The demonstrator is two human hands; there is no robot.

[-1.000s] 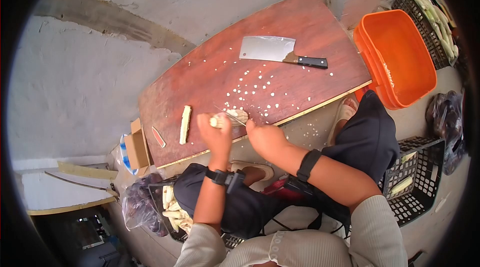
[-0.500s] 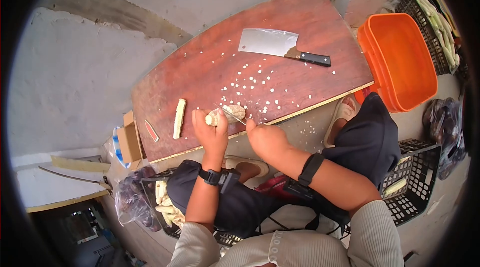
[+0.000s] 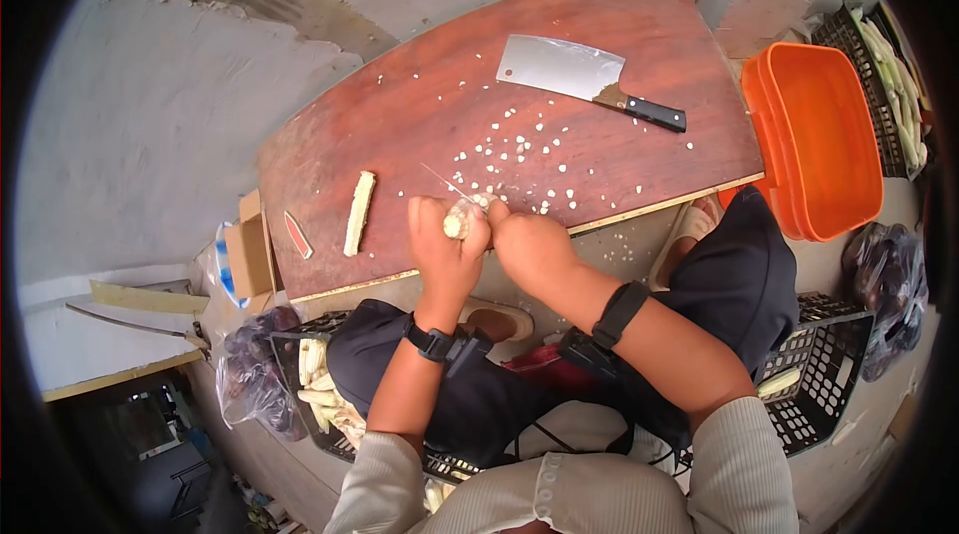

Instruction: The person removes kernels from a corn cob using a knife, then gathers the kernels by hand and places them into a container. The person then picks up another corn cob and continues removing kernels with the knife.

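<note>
My left hand is closed around a pale corn cob, whose cut end faces me at the near edge of the wooden table. Pressed close beside it, my right hand is closed on a thin-bladed knife; its handle is hidden in the fist. The blade slants up and left past the cob. Loose white kernels lie scattered on the table beyond my hands. To the left rests a stripped cob piece.
A cleaver with a black handle lies at the back. At left is a small red, pale-edged piece. An orange tub stands right of the table. Black crates holding corn flank my legs.
My left hand and the cob have moved right, closer to my right hand. The cob has turned end-on to me, and the knife blade points more steeply away.
</note>
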